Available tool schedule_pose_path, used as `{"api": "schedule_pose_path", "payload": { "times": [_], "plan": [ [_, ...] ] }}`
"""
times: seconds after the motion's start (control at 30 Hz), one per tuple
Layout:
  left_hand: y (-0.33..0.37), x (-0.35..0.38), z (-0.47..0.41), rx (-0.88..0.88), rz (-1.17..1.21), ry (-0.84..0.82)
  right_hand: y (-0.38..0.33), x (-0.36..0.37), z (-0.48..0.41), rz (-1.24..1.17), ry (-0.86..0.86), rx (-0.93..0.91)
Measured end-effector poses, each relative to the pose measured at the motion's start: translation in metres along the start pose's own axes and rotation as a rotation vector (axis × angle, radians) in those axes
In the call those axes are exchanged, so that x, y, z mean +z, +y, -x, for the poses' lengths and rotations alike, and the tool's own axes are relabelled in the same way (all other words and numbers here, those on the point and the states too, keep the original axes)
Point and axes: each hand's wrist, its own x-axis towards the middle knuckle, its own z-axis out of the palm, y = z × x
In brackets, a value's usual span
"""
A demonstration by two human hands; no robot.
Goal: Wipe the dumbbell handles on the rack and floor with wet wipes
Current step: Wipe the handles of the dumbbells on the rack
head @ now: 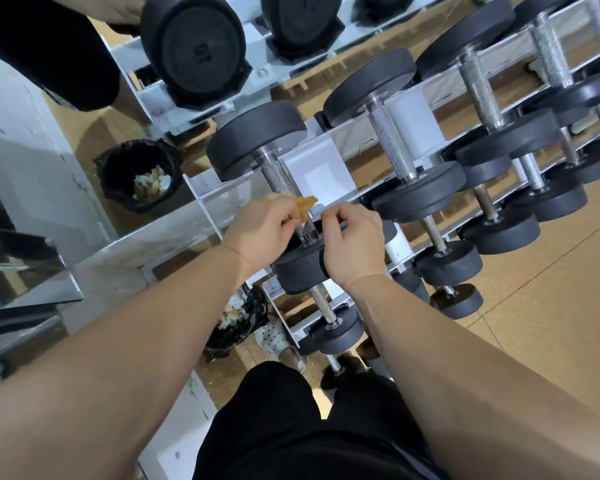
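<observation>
Over the white rack (326,174) on tan floor (551,289), left hand (260,226) pinches a wipe (305,204); right hand (354,244) grip unclear

The dumbbell handle (278,174) lies closed between its upper head (257,140) and lower head (300,268). Just right of it a white rack plate (314,174) fills the gap to the next dumbbell (392,147). The left side seems open, above the black bin (139,174).

Two are counted: a left hand (264,226) and a right hand (354,244). One wipe (303,204) and two black-bagged bins (139,174) (236,323) are seen. At least four dumbbells (278,174) (392,143) (478,88) (551,53) are counted along the rack (326,174) top tier.
</observation>
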Motion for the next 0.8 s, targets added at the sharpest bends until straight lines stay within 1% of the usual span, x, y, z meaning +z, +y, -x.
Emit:
{"api": "schedule_pose_path", "payload": {
  "times": [0.07,0.1,0.17,0.2,0.23,0.27,0.4,0.53,0.6,0.67,0.73,0.8],
  "plan": [
    [0.0,-0.01,-0.008,-0.032,-0.003,-0.021,-0.001,0.0,0.0,-0.007,0.005,0.008],
    [-0.001,-0.013,-0.013,-0.064,0.009,-0.002,-0.001,-0.001,-0.001,-0.007,0.005,0.009],
    [-0.001,-0.019,-0.022,-0.152,0.108,0.085,0.0,-0.001,-0.001,0.001,0.004,0.005],
    [-0.004,-0.019,-0.025,-0.166,0.156,0.138,0.001,-0.001,-0.001,0.007,0.001,0.0],
    [-0.006,-0.019,-0.027,-0.155,0.164,0.164,0.001,-0.001,-0.001,0.011,0.0,-0.007],
    [-0.007,-0.019,-0.029,-0.132,0.13,0.154,0.001,-0.001,-0.001,0.013,0.002,-0.012],
    [-0.009,-0.009,-0.023,-0.019,-0.05,0.078,0.001,-0.002,0.0,0.004,-0.001,-0.019],
    [-0.003,0.006,-0.005,0.132,-0.081,0.038,0.003,-0.001,0.0,0.005,0.006,-0.042],
    [-0.003,0.001,-0.007,0.153,-0.103,0.038,0.004,0.0,0.0,0.004,0.011,-0.047],
    [-0.005,-0.01,-0.018,0.075,-0.179,0.09,0.005,0.001,-0.001,0.008,0.011,-0.046],
    [-0.008,-0.02,-0.03,-0.023,-0.219,0.197,0.006,0.001,-0.002,0.006,0.014,-0.061],
    [-0.005,-0.019,-0.031,-0.081,-0.212,0.203,0.007,0.001,-0.003,0.001,0.015,-0.073]
  ]
}}
